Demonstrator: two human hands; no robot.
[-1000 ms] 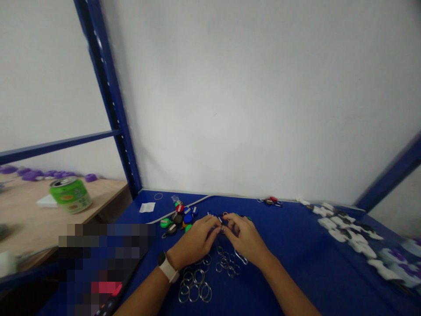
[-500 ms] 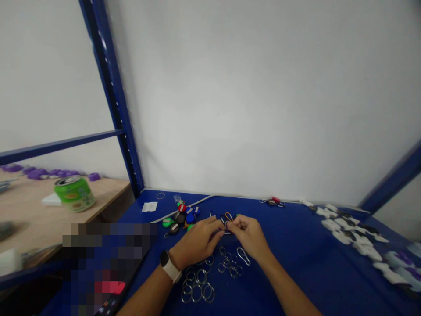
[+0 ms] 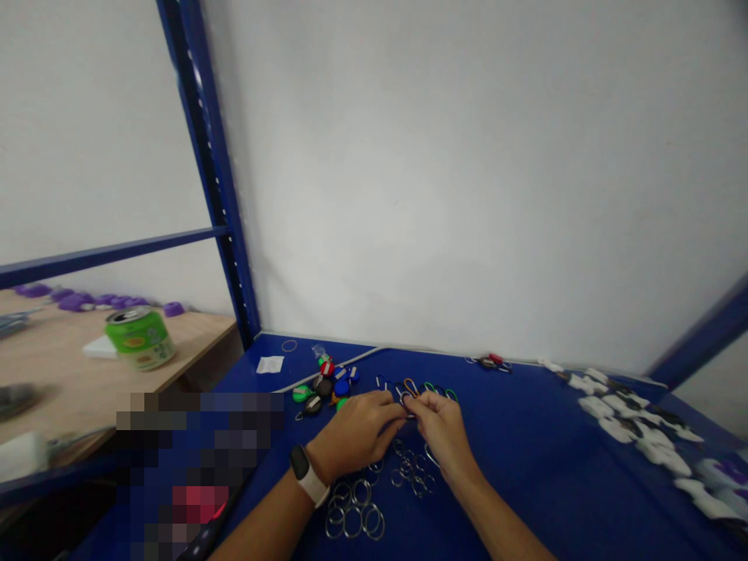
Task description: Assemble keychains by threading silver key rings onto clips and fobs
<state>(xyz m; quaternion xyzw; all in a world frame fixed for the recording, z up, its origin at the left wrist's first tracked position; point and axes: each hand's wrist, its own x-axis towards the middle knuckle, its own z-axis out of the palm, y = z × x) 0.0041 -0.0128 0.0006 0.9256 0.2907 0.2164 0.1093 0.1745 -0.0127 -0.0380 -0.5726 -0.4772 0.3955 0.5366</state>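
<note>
Over the blue table (image 3: 526, 460), my left hand (image 3: 362, 428), wearing a watch, and my right hand (image 3: 441, 430) meet at the fingertips. Both are closed in a pinch on a small metal loop (image 3: 404, 398), partly covered by the fingers; whether it is a ring or a carabiner is unclear. Just behind the fingers lies a row of coloured carabiners, among them an orange carabiner (image 3: 411, 385) and a green one. Large split rings (image 3: 353, 520) and smaller split rings (image 3: 416, 475) are spread in front of the hands. Under my right hand a silver carabiner (image 3: 431, 456) partly shows.
Left of the carabiners sits a pile of coloured round badge reels (image 3: 323, 385), near a white paper slip (image 3: 269, 365). A keychain bundle (image 3: 489, 361) lies at the back. White-and-black pieces (image 3: 636, 428) line the right side. A green can (image 3: 140, 336) stands on the wooden table.
My right hand has shifted slightly down, now partly covering the silver carabiner, and more of the carabiner row shows behind it. The view has turned slightly left. Both hands keep their pinch.
</note>
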